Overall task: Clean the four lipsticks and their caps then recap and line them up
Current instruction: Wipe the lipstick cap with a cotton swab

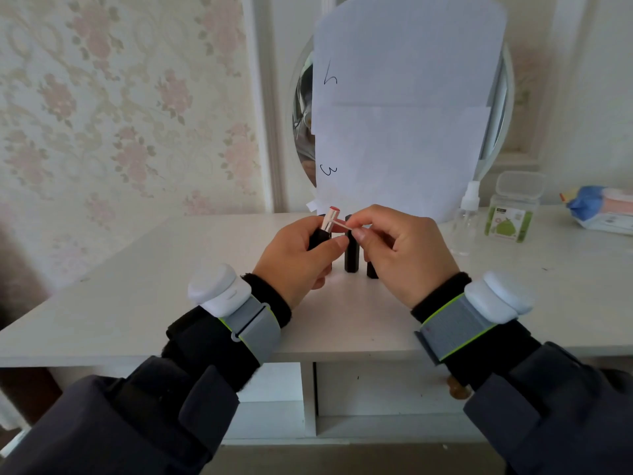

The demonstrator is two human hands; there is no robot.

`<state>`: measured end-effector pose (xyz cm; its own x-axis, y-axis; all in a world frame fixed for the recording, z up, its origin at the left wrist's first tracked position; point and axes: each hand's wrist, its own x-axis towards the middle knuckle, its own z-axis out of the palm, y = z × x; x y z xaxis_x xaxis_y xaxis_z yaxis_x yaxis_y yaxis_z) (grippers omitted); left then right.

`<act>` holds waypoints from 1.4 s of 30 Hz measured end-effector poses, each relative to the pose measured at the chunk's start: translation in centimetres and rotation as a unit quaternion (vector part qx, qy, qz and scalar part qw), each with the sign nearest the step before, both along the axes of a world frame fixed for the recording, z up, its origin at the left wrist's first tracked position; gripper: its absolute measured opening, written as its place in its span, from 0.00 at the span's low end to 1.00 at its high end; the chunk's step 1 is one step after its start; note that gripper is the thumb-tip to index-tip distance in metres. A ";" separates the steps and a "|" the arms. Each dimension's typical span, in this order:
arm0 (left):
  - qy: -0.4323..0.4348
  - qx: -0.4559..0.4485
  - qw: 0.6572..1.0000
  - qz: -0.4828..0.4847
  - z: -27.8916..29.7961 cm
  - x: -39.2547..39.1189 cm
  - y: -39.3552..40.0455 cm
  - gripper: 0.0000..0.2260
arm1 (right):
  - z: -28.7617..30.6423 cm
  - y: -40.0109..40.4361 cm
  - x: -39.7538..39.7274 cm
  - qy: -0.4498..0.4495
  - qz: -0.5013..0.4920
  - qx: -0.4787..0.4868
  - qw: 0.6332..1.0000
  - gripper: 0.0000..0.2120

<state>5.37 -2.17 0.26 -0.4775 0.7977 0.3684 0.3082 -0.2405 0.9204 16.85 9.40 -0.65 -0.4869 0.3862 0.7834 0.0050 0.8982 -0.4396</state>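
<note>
Across the lower frame, a white dressing table (144,303) with drawers under its front edge. At the back, a round mirror (303,132), mostly covered by white paper sheets (404,97) marked with handwritten figures. On the far right of the tabletop, a blue-and-pink packet (603,207); closer in, a clear lidded box (512,207) with a green label, and just beside it a small clear spray bottle (466,217).

Over the middle of the table, both arms in dark sleeves, each wrist strapped with a grey band carrying a white device. Left hand (298,258) curled around the black base of an open lipstick (327,224), gripped between thumb and fingers, silver collar and red tip poking up above the knuckles and tilted slightly right. Right hand (404,255) just beside it, thumb and forefinger pinching a thin white stick, seemingly a cotton swab (342,223), its far end touching the side of the lipstick's collar; remaining fingers folded loosely in toward the palm.

Behind and between the two hands, upright on the tabletop, a black capped lipstick (351,255). Just right of that, another black tube (371,270), mostly hidden by the right hand, only its foot showing. Further black pieces behind the left hand, too hidden to tell apart.
</note>
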 end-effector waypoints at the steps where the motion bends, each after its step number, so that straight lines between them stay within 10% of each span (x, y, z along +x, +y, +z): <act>1: -0.001 0.001 1.000 -0.001 0.0 0.0 0.0 0.05 | 0.0 -0.1 0.0 -0.004 0.005 0.002 1.000 0.06; 42: 0.019 0.030 0.999 0.009 -0.1 -0.1 0.0 0.07 | 0.1 -0.3 0.1 -0.029 0.011 -0.002 1.000 0.06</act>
<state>5.29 -2.16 0.14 -0.4759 0.7649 0.4341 0.3476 -0.2898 0.8917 16.95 9.10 -0.54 -0.5394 0.3786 0.7521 0.0113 0.8964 -0.4431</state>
